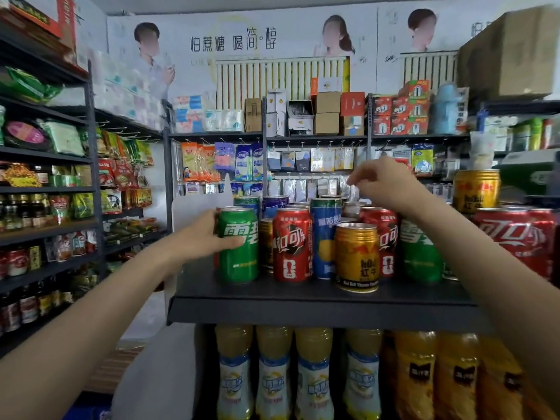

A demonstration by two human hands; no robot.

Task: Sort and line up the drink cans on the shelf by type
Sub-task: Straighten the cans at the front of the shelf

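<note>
The left hand (212, 234) grips the green can (238, 245) at the shelf's (303, 310) front left, its fingers curled round it, while the right hand (385, 184) hovers above the back cans, loosely curled and empty.

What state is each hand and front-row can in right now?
left hand: gripping green can
green can: upright, held
right hand: raised over back cans, holding nothing visible
red can: upright, free
blue can: upright, free
gold can: upright, front edge

wall poster (233, 43) "怕蔗糖 喝简醇", gold can (357, 257) "红牛", "Red Bull"
</note>
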